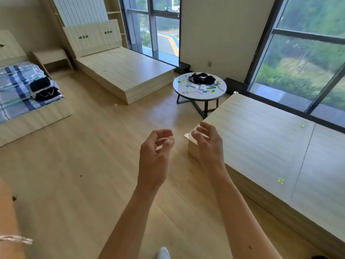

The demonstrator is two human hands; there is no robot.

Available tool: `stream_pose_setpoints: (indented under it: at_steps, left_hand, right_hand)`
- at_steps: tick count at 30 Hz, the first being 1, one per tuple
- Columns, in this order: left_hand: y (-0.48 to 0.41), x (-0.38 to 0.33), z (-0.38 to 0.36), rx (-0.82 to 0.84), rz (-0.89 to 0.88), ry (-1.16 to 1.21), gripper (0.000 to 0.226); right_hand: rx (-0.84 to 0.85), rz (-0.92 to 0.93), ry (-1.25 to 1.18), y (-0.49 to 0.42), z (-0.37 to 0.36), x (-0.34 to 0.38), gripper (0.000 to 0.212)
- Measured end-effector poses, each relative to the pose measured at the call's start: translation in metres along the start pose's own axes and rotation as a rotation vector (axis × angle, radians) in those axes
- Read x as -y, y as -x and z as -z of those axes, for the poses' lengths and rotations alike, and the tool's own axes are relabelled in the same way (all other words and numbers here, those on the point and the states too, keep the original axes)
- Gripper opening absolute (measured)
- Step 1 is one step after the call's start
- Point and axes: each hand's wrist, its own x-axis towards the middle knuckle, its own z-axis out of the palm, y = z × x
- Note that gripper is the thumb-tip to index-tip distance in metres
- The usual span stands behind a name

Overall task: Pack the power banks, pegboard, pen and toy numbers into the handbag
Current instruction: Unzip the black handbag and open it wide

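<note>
One view is supplied, the head view.

Room and surface: the floor (74,146) is light wood planking. A round table (178,87) with a white top and dark crossed legs stands far across the room. It sits between a bare wooden bed platform (127,75) and a second platform (261,137) that runs beneath the windows (302,62). A black handbag (202,77) lies on the far part of the tabletop. Just in front of it lie white oblong blocks (200,88) and scattered coloured toy pieces (211,88), too small to identify singly. At the left, a bed with blue striped bedding (15,86) carries dark folded items (44,88).

Hand pose: both hands are raised at mid-frame, well apart from the table and not touching each other. The left hand (155,146) has its fingers loosely curled toward the thumb and holds nothing. The right hand (209,144) has its fingers bent and slightly spread, also empty. It appears in front of the near corner of the second platform.
</note>
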Motion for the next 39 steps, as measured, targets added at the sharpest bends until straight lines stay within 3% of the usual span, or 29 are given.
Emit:
stream_pose_setpoints:
  at_steps: [10,29,39]
  left_hand:
    - [-0.208,0.028,-0.011,0.078,0.003,0.047,0.022]
    - [-0.631,0.114,-0.079,0.101,0.058,0.011,0.023]
    - [-0.866,0.181,-0.134,0.291,0.057,0.021,0.025]
  right_hand:
    - [-0.096,-0.021,-0.014,-0.181,-0.084,0.014,0.043]
    - [-0.106,-0.062,-0.073,-0.6,-0.234,-0.016,0.041]
    - [-0.247,-0.116,-0.065,-0.811,-0.295,-0.049,0.041]
